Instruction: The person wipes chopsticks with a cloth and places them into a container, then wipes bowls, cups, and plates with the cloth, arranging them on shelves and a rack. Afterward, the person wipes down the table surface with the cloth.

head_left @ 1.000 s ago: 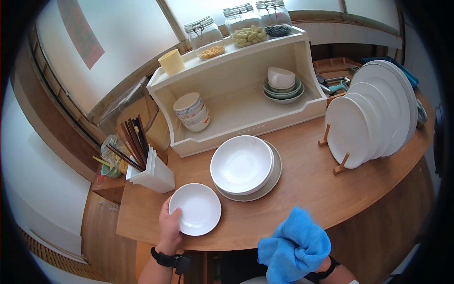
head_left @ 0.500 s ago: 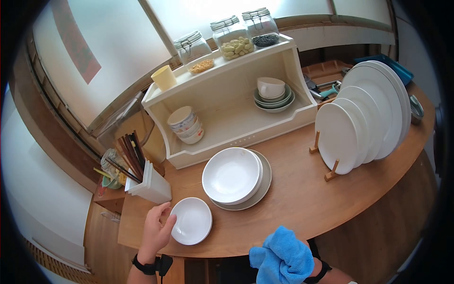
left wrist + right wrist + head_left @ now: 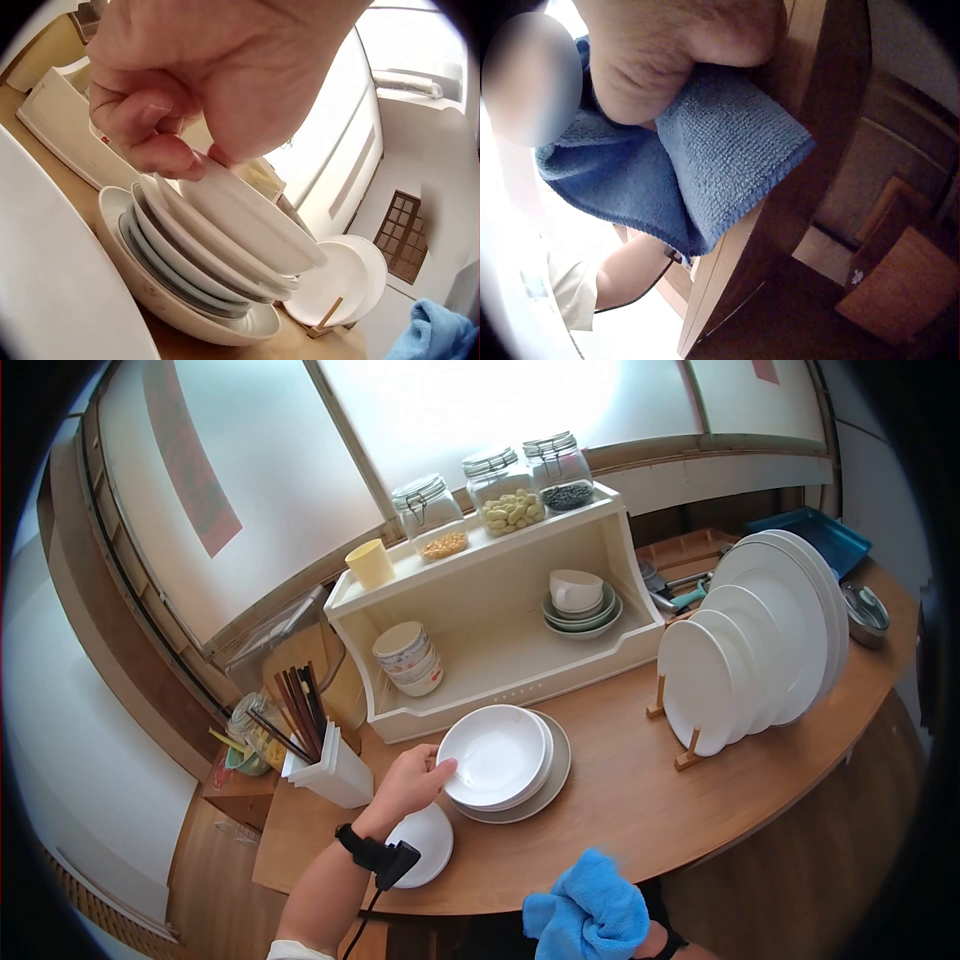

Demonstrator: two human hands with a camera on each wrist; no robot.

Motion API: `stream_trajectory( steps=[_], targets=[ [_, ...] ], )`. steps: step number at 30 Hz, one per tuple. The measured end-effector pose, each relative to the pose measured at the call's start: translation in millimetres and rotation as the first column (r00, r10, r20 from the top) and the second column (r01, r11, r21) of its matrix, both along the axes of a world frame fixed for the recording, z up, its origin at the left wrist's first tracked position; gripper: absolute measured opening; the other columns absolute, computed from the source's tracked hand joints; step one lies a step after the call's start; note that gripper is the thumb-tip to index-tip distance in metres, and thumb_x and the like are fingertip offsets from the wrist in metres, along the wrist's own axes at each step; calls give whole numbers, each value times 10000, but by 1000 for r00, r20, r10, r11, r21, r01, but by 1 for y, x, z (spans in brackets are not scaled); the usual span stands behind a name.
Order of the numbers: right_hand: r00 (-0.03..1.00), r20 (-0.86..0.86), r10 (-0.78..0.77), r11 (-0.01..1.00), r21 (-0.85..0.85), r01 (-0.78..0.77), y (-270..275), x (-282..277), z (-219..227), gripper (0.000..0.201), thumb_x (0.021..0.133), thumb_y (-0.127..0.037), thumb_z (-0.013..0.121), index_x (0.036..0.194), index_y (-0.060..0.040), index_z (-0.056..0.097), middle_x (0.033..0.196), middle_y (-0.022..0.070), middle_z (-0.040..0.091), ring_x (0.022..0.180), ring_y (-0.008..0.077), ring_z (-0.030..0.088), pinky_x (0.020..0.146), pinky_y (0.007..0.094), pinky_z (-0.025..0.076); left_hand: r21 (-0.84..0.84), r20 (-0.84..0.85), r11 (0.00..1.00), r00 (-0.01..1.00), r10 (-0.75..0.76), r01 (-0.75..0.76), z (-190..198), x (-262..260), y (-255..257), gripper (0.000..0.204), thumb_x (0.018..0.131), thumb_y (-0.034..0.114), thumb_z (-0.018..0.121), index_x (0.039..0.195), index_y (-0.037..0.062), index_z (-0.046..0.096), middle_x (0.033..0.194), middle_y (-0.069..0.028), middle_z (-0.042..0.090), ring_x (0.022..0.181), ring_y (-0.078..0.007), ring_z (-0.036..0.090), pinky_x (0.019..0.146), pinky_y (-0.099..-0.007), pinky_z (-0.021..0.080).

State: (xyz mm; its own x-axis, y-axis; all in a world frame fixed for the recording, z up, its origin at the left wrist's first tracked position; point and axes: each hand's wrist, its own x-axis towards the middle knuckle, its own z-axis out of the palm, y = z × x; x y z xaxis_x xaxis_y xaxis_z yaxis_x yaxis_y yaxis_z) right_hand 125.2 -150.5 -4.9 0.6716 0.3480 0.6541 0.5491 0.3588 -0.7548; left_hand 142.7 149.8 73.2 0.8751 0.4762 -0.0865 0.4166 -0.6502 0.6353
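My left hand point(image 3: 408, 782) pinches the rim of the top white plate point(image 3: 492, 755) on a stack at the middle of the table. In the left wrist view that plate point(image 3: 251, 217) tilts up from the dishes below, fingers and thumb at its edge. A wider grey-rimmed dish point(image 3: 556, 788) forms the bottom of the stack. Another small white plate point(image 3: 428, 850) lies nearer the table's front edge, partly hidden by my left wrist. Just off the front edge, my right hand point(image 3: 650, 940) holds a crumpled blue cloth point(image 3: 588, 908), which covers most of its fingers.
A white shelf point(image 3: 480, 705) with bowls, a cup and jars stands behind the stack. To the left is a white holder point(image 3: 340, 772) of chopsticks. Several upright plates point(image 3: 695, 685) stand in a wooden rack point(image 3: 688, 752) at the right.
My left hand has let go of the small white plate near the front edge, moved right and forward, and taken hold of the stack's top plate. The right hand still holds the cloth.
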Motion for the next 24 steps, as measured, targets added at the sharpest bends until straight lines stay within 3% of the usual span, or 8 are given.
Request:
stream_trajectory(
  steps=[6,14,16,18,19,21,22,24],
  targets=[
    [996,77,52,996,-70,-47,-2,4,6,360,770,-18,679,1108,53,579,904,125,633,749,231,600,714,315,495,-134,213,991,976,40,-11,-7,-7,7,264,936,150,544,1097,-58,531,794,-31,616,648,-66,536,548,-210,408],
    [975,171,139,977,-187,-106,-19,24,9,359,779,-65,702,1108,36,599,937,144,649,798,256,630,740,321,511,233,563,967,797,-219,100,15,-75,-59,232,913,113,573,1095,-18,516,623,-81,593,508,-155,562,492,-288,443],
    [968,185,171,965,-228,-127,-27,31,10,359,781,-76,708,1107,32,604,946,149,653,810,262,638,747,322,514,448,424,876,820,-385,179,24,-101,-83,245,829,104,652,1057,23,615,598,-89,558,502,-225,575,486,-324,468],
    [958,201,203,952,-271,-145,-5,38,43,360,783,-88,714,1107,27,609,954,153,657,822,268,645,753,324,518,606,294,671,663,-688,427,20,-118,-96,326,762,112,686,1081,60,650,562,-70,520,469,-236,542,451,-347,447],
    [953,210,218,945,-289,-153,-26,39,24,360,784,-94,717,1107,25,612,958,156,659,829,271,649,756,325,520,597,214,631,660,-720,496,28,-130,-114,224,841,147,647,1055,86,629,611,-102,549,611,-250,648,555,-360,525],
    [939,233,253,931,-323,-171,-4,36,44,361,786,-105,723,1107,21,617,966,161,663,841,277,657,763,326,524,249,-284,584,635,-718,772,29,-146,-123,393,896,125,472,1242,-59,500,1229,-232,530,1123,-349,536,945,-438,443],
    [931,246,270,924,-337,-179,-6,35,41,361,787,-111,726,1107,19,619,970,163,665,847,280,660,766,327,526,254,-279,589,642,-714,767,26,-145,-127,393,896,125,472,1242,-59,500,1229,-232,530,1123,-349,536,945,-438,443],
    [898,430,95,970,-242,13,2,23,61,353,808,-146,711,1110,16,628,1011,171,674,878,270,671,778,323,532,230,583,863,646,-492,450,18,-141,-138,359,844,109,490,1147,-61,579,1137,-244,594,1046,-361,593,916,-416,465]
  ],
)
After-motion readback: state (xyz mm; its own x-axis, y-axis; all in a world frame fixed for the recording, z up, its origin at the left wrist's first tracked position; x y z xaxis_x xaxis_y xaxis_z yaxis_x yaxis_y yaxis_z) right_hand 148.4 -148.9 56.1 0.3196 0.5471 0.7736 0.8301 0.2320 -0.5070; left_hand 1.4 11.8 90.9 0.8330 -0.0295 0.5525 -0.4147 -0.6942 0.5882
